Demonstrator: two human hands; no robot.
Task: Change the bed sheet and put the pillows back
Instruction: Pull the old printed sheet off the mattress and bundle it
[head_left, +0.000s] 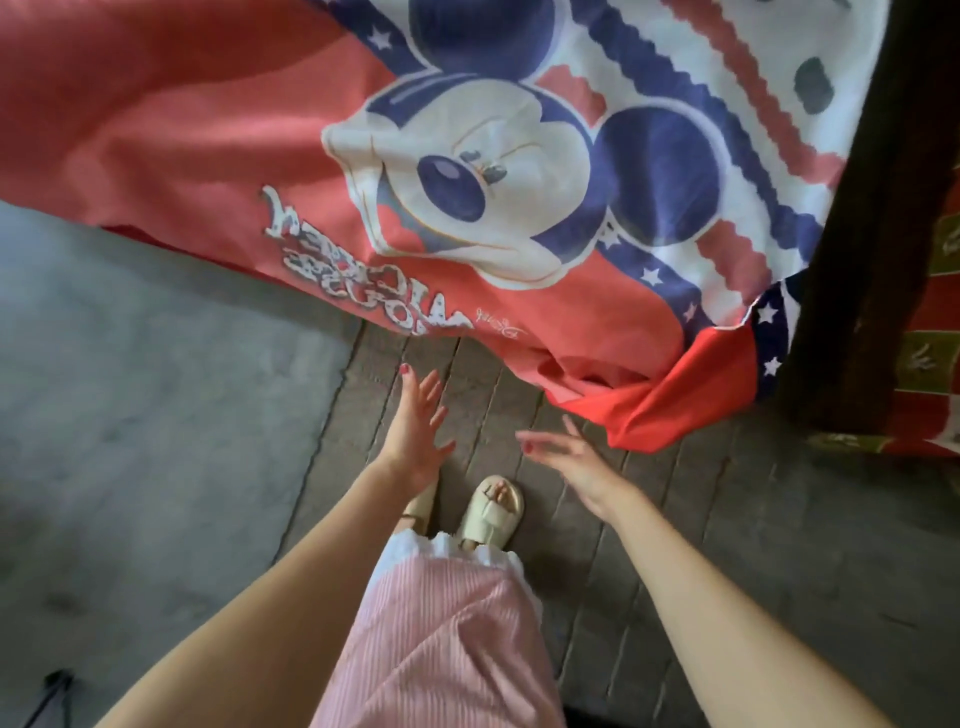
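Sheet: a red, white and navy cotton bed sheet (467, 171) fills the upper half of the frame, printed with a large cartoon mouse face, navy bands with white stars and scalloped red stripes.
Where it lies: spread across the top of the frame, its lower edge hanging over the floor; one red corner (670, 405) droops at centre right, just beside the dark post.
Writing: white outlined block lettering (358, 265) sits on the red part, upside down from this view; it appears to read "MICKEY MOUSE", though blur makes the letters unsure. A small script signature (493, 325) beside it is too fine to read.
Left hand (415, 431): at lower centre, fingers straight and spread, red nails, grip open, holding nothing, just below the sheet's edge without touching it.
Right hand (571, 457): right of centre, fingers loose and extended, blurred, grip open, near the drooping corner but apart from it.
Post: a dark wooden upright post (872, 218) runs down the right edge, covering part of the sheet.
Other cloth: a red and olive patterned fabric (930, 364) shows at far right behind the post.
Floor: grey concrete (130, 415) at left, dark planks (675, 519) under the hands.
Person: pink striped skirt (441, 639) and cream sandals (493, 509) at bottom centre.
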